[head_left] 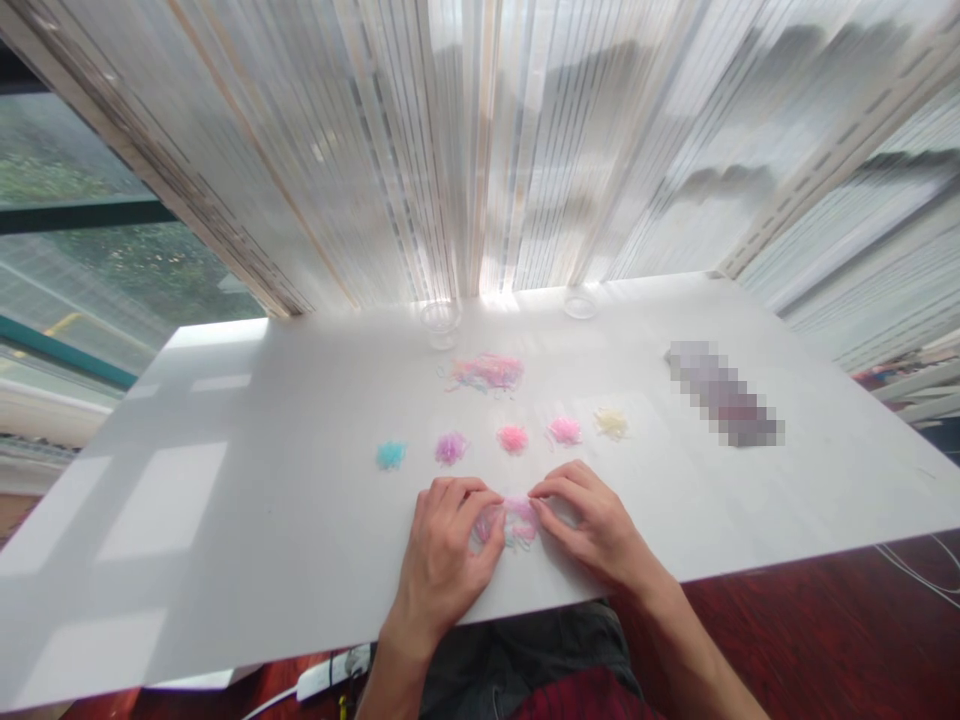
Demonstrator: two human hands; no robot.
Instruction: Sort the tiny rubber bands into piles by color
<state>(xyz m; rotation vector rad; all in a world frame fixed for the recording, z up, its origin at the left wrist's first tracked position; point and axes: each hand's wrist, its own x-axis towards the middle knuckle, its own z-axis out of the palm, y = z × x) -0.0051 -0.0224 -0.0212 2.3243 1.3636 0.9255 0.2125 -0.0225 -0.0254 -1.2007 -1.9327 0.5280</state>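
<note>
My left hand (450, 540) and my right hand (596, 520) face each other near the front edge of the white table. Between them lies a loose pile of small rubber bands (519, 525), mostly pink and lilac with some pale ones. Thumb and forefinger of each hand are pinched at the pile's upper edge, on pinkish bands; how many is too small to tell. Just beyond the hands, a row of sorted heaps runs across: turquoise bands (391, 455), purple bands (451, 448), coral-pink bands (513, 439), light pink bands (565, 431) and pale yellow bands (611, 423).
Farther back is a larger mixed heap of bands (487, 372). Two clear round containers (440, 318) (580, 306) stand near the table's back edge by the striped curtain (480, 150). A pixelated object (724, 395) lies at right. A power strip (334, 673) is below the front edge.
</note>
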